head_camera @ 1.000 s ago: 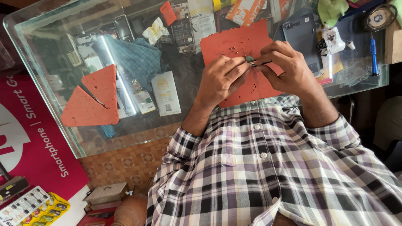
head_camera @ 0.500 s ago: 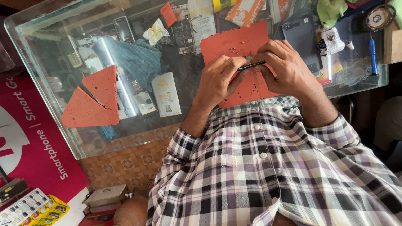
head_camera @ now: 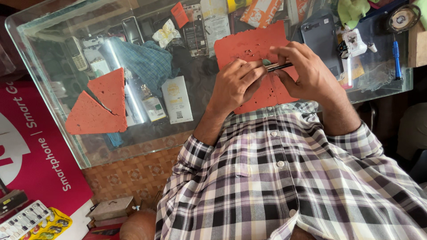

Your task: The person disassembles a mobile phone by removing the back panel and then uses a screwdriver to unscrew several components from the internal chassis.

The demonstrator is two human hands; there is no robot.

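Packages, cards and a sign are crowding a glass display counter and the floor beside it.

A white rectangular booklet with a yellow emblem is lying under the glass near the counter's front edge, beside a smaller pale box with a green patch. Toward the far edge, a small orange-red card is sitting next to a tall white leaflet and a dark printed card; an orange and white packet is resting further along. A large magenta sign with white lettering is leaning below the counter's left corner, with a yellow blister pack of small parts lying at its foot.
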